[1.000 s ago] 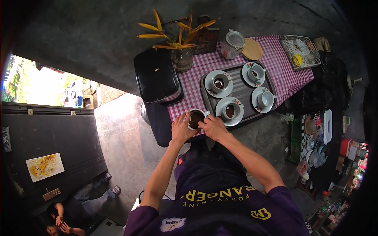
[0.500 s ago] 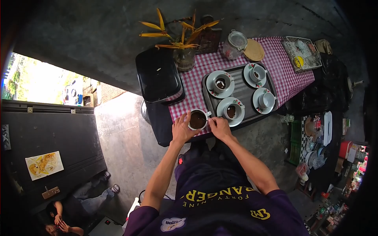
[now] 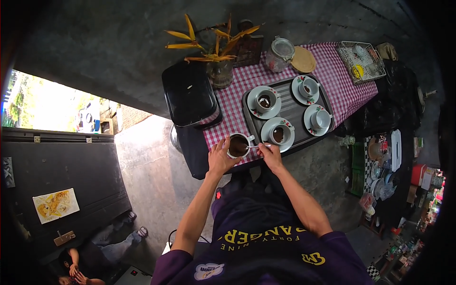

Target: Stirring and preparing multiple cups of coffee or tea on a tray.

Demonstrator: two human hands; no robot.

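Observation:
A white mug point(image 3: 250, 138) holding brown powder stands at the near edge of the checked cloth. My left hand point(image 3: 220, 156) curls round its left side and grips it. In my right hand point(image 3: 271, 156) is the handle of a small metal spoon point(image 3: 253, 147), pinched between the fingers, with its bowl end over the mug's opening. To the right lies a grey ribbed tray point(image 3: 300, 115) bearing several white cups on flowered saucers. The nearest cup point(image 3: 281, 135) and the far left cup point(image 3: 265, 100) have dark powder in them, as does the far right cup point(image 3: 308, 88).
A black lidded box point(image 3: 189, 92) stands left of the tray, near a glass vase point(image 3: 220, 76) with orange leaves. Behind the tray are a clip-top glass jar point(image 3: 281, 52) and a round wooden lid point(image 3: 303, 59). A wire basket point(image 3: 361, 61) sits far right. Another person point(image 3: 90, 254) is at lower left.
My right hand has shifted slightly right and drawn back from the mug, and the spoon now shows between hand and mug. My left hand stays on the mug.

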